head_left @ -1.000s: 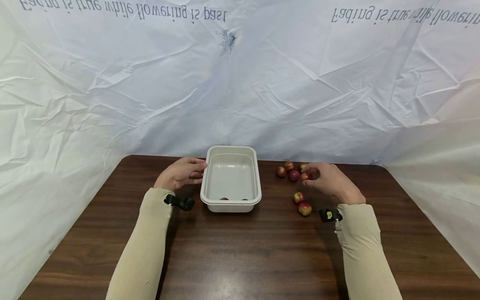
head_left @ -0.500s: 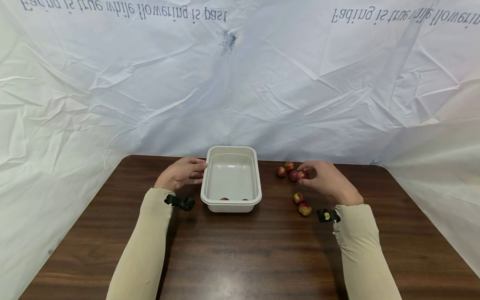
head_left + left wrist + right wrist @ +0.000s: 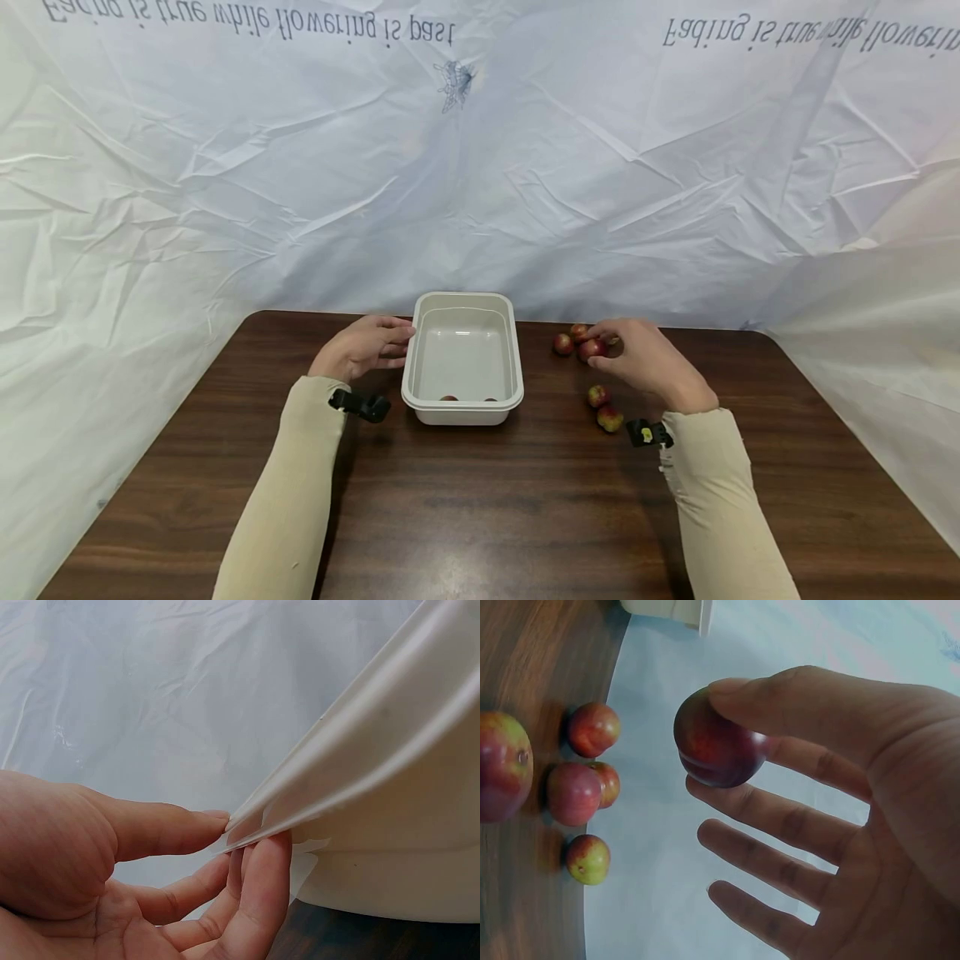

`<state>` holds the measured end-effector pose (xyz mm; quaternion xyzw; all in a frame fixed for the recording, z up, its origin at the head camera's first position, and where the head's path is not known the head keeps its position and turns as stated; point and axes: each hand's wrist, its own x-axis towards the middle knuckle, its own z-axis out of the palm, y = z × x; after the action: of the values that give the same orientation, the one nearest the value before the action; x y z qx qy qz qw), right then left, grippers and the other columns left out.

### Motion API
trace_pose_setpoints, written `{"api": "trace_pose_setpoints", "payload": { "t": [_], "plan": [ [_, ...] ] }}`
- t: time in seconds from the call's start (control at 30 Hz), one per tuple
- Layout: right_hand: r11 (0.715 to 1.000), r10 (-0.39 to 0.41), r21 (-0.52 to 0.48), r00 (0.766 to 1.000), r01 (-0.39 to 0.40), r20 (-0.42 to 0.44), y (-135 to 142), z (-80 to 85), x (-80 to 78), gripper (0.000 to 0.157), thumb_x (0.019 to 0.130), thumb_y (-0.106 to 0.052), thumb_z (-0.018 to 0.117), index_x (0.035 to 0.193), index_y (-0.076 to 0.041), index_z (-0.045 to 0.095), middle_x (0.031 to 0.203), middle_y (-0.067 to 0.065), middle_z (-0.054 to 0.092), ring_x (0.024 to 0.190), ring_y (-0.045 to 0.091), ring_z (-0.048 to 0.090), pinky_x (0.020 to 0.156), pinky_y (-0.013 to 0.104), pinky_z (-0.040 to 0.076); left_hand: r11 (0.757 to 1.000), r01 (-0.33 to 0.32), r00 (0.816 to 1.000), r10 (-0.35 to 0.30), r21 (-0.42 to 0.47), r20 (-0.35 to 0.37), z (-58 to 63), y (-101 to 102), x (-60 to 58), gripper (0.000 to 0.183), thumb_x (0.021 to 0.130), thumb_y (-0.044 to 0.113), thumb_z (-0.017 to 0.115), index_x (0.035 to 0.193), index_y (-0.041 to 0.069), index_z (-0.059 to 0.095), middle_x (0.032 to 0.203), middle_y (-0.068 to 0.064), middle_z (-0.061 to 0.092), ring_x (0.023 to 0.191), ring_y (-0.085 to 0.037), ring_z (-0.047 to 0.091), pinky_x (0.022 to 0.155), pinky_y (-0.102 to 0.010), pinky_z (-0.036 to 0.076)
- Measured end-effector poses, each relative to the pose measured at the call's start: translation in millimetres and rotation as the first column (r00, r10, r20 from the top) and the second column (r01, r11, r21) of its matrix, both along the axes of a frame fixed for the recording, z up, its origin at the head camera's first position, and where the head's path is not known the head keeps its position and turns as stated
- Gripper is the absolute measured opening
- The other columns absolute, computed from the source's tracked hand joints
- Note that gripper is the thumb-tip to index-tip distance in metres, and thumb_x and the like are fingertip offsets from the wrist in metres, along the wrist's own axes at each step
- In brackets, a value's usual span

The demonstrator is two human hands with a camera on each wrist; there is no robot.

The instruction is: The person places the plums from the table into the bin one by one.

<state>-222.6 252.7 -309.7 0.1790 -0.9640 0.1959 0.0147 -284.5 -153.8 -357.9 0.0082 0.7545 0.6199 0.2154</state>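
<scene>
1. Since the earlier frame, the right hand [image 3: 637, 354] has shifted a little toward the container, and the fruit in its grip has come with it; the left hand [image 3: 363, 346] stays at its place.
2. This glossy, round, dark-red fruit [image 3: 720, 739] is pinched between thumb and fingers of the right hand, and the lower fingers are spread and hold nothing. In the right wrist view it stands apart from the small red-and-yellow round fruits [image 3: 594, 729] lying on the worktop.
3. With its own grip, the left hand pinches the rim of the cream-white rectangular plastic container [image 3: 462, 412], thumb above and fingers below. Reddish tops of fruits [image 3: 448, 398] show inside, by the near wall.
4. In my judgement, the step in hand is to pick up one fruit while the container is kept steady. The next move calls for a firm pinch and a lift over the rim, without knocking the neighbours.
5. Below everything is the dark-brown wood-grain worktop [image 3: 480, 517], shining softly at the near side.
6. Around it hang creased white sheets [image 3: 300, 192], with grey upside-down lettering [image 3: 333, 21] and a butterfly drawing [image 3: 454, 82].
</scene>
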Motion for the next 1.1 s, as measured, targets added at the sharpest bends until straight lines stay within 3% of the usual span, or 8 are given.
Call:
{"api": "trace_pose_setpoints", "payload": {
  "t": [0.2,0.4,0.77,1.1],
  "plan": [
    [0.999,0.022,-0.040,1.000,-0.022,-0.010,-7,-0.7,0.5,0.021,0.095,-0.013,0.071,0.116,-0.011,0.073,0.111,0.006,0.074,0.106,0.025,0.068,0.091,0.047,0.055,1.000,0.011,1.000,-0.010,0.004,-0.004,0.8,-1,0.8,0.047,0.108,0.022,0.054,0.149,0.000,0.046,0.143,-0.022,0.055,0.104,-0.016,0.067,0.090,-0.032,0.061],
    [0.998,0.032,-0.050,0.999,-0.032,-0.009,-13,1.2,2.0,0.030,0.094,-0.012,0.071,0.124,-0.008,0.071,0.120,0.010,0.073,0.108,0.025,0.068,0.092,0.047,0.055,1.000,0.013,1.000,-0.013,-0.001,-0.004,1.5,-1,0.9,0.046,0.108,0.022,0.054,0.149,0.000,0.046,0.143,-0.023,0.055,0.104,-0.016,0.067,0.089,-0.031,0.061],
    [0.999,0.049,-0.007,0.997,-0.049,-0.052,-22,3.2,1.9,0.022,0.092,-0.011,0.073,0.115,-0.010,0.074,0.096,0.002,0.070,0.082,0.019,0.057,0.075,0.035,0.047,1.000,0.010,1.000,-0.010,0.000,-0.004,1.0,-1,-0.5,0.046,0.108,0.022,0.054,0.148,0.001,0.047,0.143,-0.022,0.054,0.106,-0.017,0.066,0.090,-0.032,0.061],
    [0.997,0.070,-0.005,0.994,-0.071,-0.081,-29,-1.0,-0.8,0.024,0.090,-0.012,0.075,0.114,-0.008,0.075,0.107,0.006,0.074,0.099,0.025,0.064,0.088,0.042,0.052,1.000,0.008,1.000,-0.008,-0.003,0.000,0.6,0,-1.7,0.046,0.108,0.022,0.054,0.148,0.000,0.048,0.143,-0.022,0.055,0.102,-0.015,0.067,0.088,-0.030,0.061]
  ]
}}
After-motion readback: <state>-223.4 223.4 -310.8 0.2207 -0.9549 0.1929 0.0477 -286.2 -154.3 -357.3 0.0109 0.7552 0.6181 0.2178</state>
